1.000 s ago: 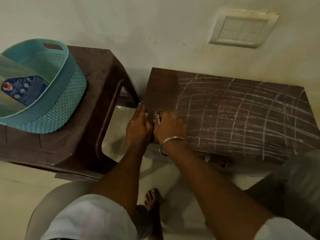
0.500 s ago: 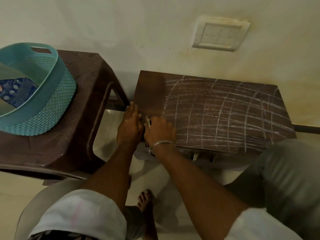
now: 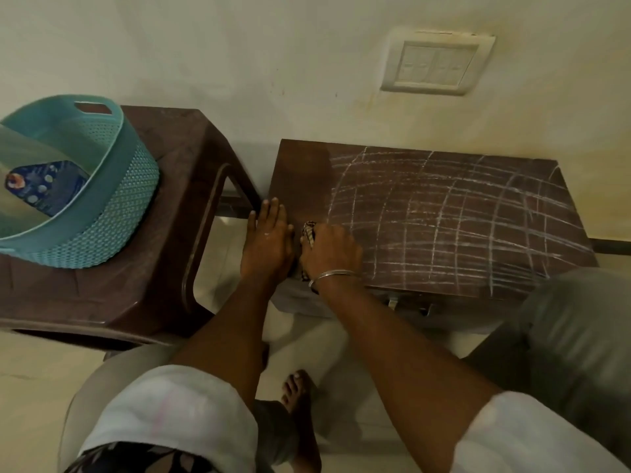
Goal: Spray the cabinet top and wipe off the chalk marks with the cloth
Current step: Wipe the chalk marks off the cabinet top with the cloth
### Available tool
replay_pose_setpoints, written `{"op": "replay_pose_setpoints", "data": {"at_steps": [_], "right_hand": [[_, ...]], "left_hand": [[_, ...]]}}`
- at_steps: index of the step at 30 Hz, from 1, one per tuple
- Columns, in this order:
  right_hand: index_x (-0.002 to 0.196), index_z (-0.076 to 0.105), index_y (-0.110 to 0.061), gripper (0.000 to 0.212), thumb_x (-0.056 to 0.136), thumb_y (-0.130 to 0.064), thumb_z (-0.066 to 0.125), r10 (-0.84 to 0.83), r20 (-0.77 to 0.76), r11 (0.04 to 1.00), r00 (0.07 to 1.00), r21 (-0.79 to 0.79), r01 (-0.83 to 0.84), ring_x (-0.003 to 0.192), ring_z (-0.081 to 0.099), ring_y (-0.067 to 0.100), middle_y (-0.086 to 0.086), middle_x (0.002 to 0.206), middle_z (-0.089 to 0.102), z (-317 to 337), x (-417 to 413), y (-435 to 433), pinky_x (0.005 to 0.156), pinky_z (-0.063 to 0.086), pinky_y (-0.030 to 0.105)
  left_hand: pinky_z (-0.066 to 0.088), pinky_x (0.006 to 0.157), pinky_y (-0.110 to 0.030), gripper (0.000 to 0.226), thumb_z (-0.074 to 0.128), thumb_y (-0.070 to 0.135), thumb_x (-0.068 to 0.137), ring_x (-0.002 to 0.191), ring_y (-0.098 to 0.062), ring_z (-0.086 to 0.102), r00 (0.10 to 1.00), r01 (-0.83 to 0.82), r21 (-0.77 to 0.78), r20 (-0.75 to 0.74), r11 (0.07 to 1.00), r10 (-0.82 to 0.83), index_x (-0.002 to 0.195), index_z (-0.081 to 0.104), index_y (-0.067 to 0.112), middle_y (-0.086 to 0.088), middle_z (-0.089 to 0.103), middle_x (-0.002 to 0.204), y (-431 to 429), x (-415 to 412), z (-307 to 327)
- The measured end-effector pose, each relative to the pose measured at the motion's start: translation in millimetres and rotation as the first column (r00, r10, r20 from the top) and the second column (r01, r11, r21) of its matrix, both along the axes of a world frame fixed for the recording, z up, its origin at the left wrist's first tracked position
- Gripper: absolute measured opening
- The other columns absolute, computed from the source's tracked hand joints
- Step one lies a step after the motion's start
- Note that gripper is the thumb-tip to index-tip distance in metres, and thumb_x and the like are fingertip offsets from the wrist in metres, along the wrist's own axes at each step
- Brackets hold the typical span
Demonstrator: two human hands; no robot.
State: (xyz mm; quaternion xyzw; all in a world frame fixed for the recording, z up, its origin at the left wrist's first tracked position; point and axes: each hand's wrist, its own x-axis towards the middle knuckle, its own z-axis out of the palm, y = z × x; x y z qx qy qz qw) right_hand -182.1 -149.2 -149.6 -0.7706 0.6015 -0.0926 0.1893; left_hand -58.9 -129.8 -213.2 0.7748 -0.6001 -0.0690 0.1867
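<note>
Cabinet top (image 3: 300,179), centre frame, bears chalk marks (image 3: 444,213); right hand (image 3: 329,250) grips the cloth (image 3: 309,233), lengthwise toward the wall (image 3: 239,63); left hand (image 3: 269,240) lies flat, fingers straight.

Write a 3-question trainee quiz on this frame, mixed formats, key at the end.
1. True or false: the chalk marks cover the whole cabinet top.
2. What does the right hand grip? A) spray bottle B) cloth C) chalk stick
3. Fill in: the teal basket stands on the brown ____.
Key: 1. False: the strip of the cabinet top nearest the left hand is bare of chalk marks. 2. B, the cloth. 3. stool.
</note>
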Motion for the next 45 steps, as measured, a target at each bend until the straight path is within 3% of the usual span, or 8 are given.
{"op": "replay_pose_setpoints", "data": {"at_steps": [7, 13, 19, 26, 32, 38, 45], "right_hand": [[0.114, 0.06, -0.023, 0.026, 0.098, -0.038, 0.046, 0.067, -0.036, 0.996, 0.997, 0.058, -0.065, 0.102, 0.06, 0.027, 0.006, 0.115, 0.058, -1, -24, 9, 0.078, 0.046, 0.036], [0.117, 0.059, -0.02, 0.026, 0.098, -0.036, 0.049, 0.098, -0.03, 0.993, 0.995, 0.076, -0.095, 0.105, 0.06, 0.027, 0.008, 0.119, 0.057, 7, -12, -29, 0.08, 0.047, 0.036], [0.12, 0.057, -0.025, 0.028, 0.099, -0.04, 0.046, 0.132, -0.043, 0.989, 0.99, 0.07, -0.129, 0.099, 0.062, 0.025, 0.005, 0.118, 0.056, 2, -38, -8, 0.079, 0.048, 0.035], [0.115, 0.06, -0.021, 0.027, 0.097, -0.037, 0.05, 0.072, -0.051, 0.996, 0.996, 0.06, -0.069, 0.104, 0.061, 0.028, 0.008, 0.12, 0.058, 9, -6, -66, 0.079, 0.047, 0.036], [0.122, 0.057, -0.023, 0.032, 0.099, -0.042, 0.045, 0.085, -0.079, 0.994, 0.993, 0.075, -0.079, 0.103, 0.06, 0.027, 0.006, 0.121, 0.055, 6, -28, -39, 0.081, 0.047, 0.037], [0.12, 0.058, -0.018, 0.034, 0.099, -0.042, 0.045, 0.055, -0.059, 0.998, 0.997, 0.044, -0.052, 0.108, 0.058, 0.029, 0.009, 0.123, 0.057, 8, 3, -93, 0.083, 0.046, 0.037], [0.119, 0.059, -0.023, 0.034, 0.098, -0.045, 0.045, 0.063, -0.079, 0.998, 0.995, -0.015, -0.064, 0.099, 0.062, 0.025, 0.005, 0.118, 0.058, 0, -16, -63, 0.078, 0.047, 0.035]], "left_hand": [[0.006, 0.127, -0.041, 0.072, 0.006, 0.043, 0.1, 0.155, -0.026, 0.013, 0.997, 0.058, 0.062, 0.046, 0.996, -0.061, 0.155, 0.03, 0.004, -0.013, 0.023, 0.165, -5, -2, 5], [0.017, 0.126, -0.047, 0.062, 0.018, 0.036, 0.104, 0.155, -0.025, 0.016, 0.999, 0.025, 0.017, 0.029, 1.0, -0.026, 0.153, 0.034, 0.003, -0.014, 0.027, 0.164, -3, -9, 3], [0.012, 0.127, -0.042, 0.061, 0.02, 0.037, 0.103, 0.155, -0.021, 0.012, 0.998, 0.004, 0.026, 0.066, 1.0, -0.006, 0.156, 0.031, 0.008, -0.009, 0.024, 0.165, -9, -10, 1], [0.007, 0.127, -0.041, 0.065, 0.017, 0.037, 0.101, 0.156, -0.024, 0.009, 0.996, 0.025, 0.048, 0.08, 0.999, -0.028, 0.157, 0.025, 0.008, -0.01, 0.019, 0.167, -19, -14, 0], [0.01, 0.127, -0.043, 0.063, 0.019, 0.037, 0.102, 0.156, -0.024, 0.012, 0.997, 0.002, 0.035, 0.083, 0.999, -0.005, 0.158, 0.027, 0.008, -0.01, 0.021, 0.166, -20, -18, -2], [0.017, 0.126, -0.048, 0.064, 0.022, 0.037, 0.1, 0.154, -0.028, 0.017, 0.997, -0.004, 0.043, 0.072, 0.999, 0.001, 0.156, 0.029, 0.007, -0.012, 0.025, 0.165, -27, -16, 2], [0.006, 0.127, -0.048, 0.066, 0.017, 0.038, 0.1, 0.155, -0.029, 0.014, 0.993, 0.032, 0.086, 0.115, 0.996, -0.042, 0.157, 0.026, 0.007, -0.011, 0.022, 0.166, -49, -9, 5]]}}
